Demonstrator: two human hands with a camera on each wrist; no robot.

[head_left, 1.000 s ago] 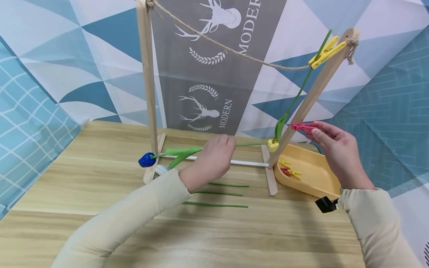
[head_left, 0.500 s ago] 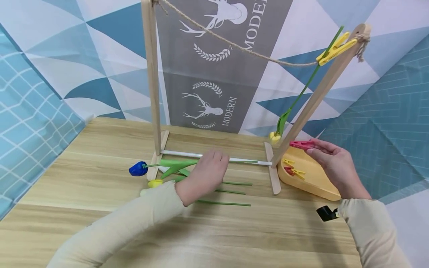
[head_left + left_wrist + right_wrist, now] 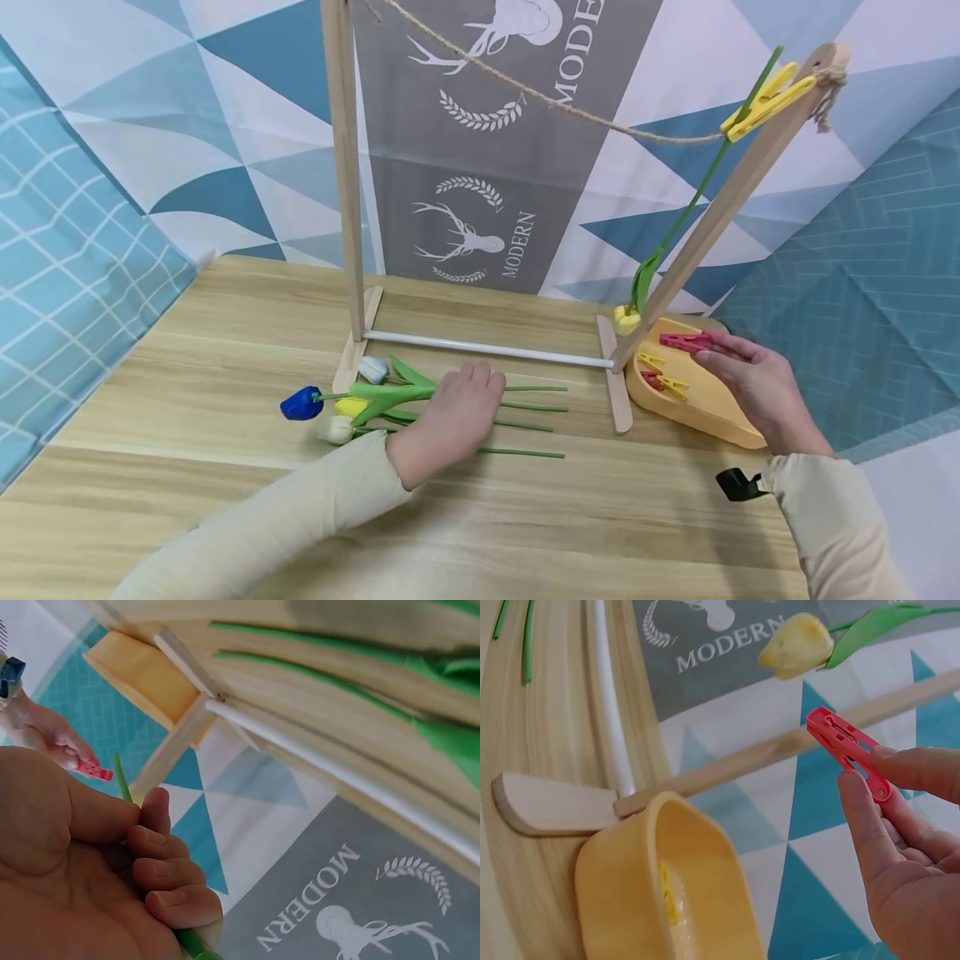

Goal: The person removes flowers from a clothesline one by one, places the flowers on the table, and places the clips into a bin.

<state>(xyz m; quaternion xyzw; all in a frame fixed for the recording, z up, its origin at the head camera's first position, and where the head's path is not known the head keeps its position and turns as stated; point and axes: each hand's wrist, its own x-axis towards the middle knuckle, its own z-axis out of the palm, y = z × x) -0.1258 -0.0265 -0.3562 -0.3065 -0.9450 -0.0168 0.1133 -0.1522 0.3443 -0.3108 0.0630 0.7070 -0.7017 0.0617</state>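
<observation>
Both hands grip: stem [image 3: 121, 774] left, clothespin [image 3: 849, 748] right.

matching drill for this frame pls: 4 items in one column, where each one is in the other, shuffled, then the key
Items:
1. pink peg
2. blue tulip
3. yellow peg
4. yellow tulip

Places:
A. lying on the table, stem in the left hand
B. clipped on the rope
C. pinched by the right hand over the tray
D. hanging head down by the right post

Pairs: 1-C, 2-A, 3-B, 4-D
</observation>
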